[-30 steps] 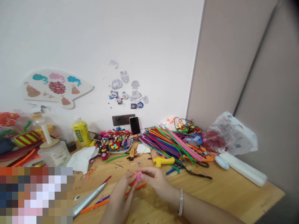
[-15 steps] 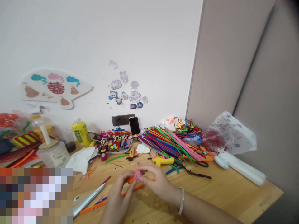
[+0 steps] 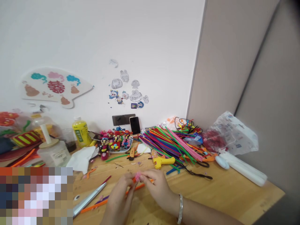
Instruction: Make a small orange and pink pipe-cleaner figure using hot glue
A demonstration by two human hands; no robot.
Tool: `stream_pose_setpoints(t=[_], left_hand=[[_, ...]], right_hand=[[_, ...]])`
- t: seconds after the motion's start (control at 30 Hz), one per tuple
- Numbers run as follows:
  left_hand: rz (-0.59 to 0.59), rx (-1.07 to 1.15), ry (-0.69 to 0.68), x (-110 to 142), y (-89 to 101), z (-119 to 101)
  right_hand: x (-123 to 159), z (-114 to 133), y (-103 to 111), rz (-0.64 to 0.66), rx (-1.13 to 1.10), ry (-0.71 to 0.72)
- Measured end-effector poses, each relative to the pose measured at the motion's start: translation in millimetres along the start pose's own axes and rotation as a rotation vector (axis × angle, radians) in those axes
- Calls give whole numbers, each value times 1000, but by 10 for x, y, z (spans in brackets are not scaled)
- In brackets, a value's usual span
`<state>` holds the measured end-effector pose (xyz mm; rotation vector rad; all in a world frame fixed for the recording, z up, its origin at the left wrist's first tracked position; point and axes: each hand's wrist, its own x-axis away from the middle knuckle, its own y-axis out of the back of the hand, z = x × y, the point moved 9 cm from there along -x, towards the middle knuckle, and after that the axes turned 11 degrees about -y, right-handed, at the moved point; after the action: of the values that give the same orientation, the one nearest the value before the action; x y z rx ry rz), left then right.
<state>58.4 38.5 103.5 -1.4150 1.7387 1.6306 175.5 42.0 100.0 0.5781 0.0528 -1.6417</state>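
Both my hands meet low over the wooden table. My left hand and my right hand pinch a small pink fuzzy piece wound onto an orange pipe cleaner, fingers closed round it. A silver bracelet sits on my right wrist. Another orange pipe cleaner lies on the table left of my hands.
A heap of coloured pipe cleaners, a yellow glue gun, scissors, small figurines, a phone, a yellow bottle, white paper, a plastic bag and a white tube crowd the table.
My hands have kept working the pink piece, which shifted slightly between my fingertips; they sit a little lower than half a second ago. The view tilted slightly.
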Motion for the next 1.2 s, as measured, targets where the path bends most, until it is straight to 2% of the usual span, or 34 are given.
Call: stream_pose_setpoints(t=[0.17, 0.37, 0.5, 0.57, 0.67, 0.73, 0.9, 1.0, 1.2], left_hand=[[-18, -36, -62, -22, 21, -92], [-48, -141, -233, -20, 58, -219], [-61, -144, -238, 20, 64, -202], [-80, -94, -120, 22, 73, -103], [-136, 34, 232, 74, 65, 187], [-200, 174, 418, 131, 37, 330], [-351, 550, 703, 195, -55, 499], [-301, 730, 812, 194, -183, 523], [-179, 903, 830, 179, -361, 491]], right_hand=[[60, 18, -10, -71, 83, 19], [48, -133, -86, -45, -41, -125], [90, -12, -55, -114, 24, -65], [108, 79, -53, -114, 81, -1], [110, 144, -60, -81, 138, 60], [105, 165, -63, -63, 161, 97], [98, 226, -121, 13, 235, 183], [64, 209, -68, -1, 223, 164], [-1, 155, -17, 10, 160, 195]])
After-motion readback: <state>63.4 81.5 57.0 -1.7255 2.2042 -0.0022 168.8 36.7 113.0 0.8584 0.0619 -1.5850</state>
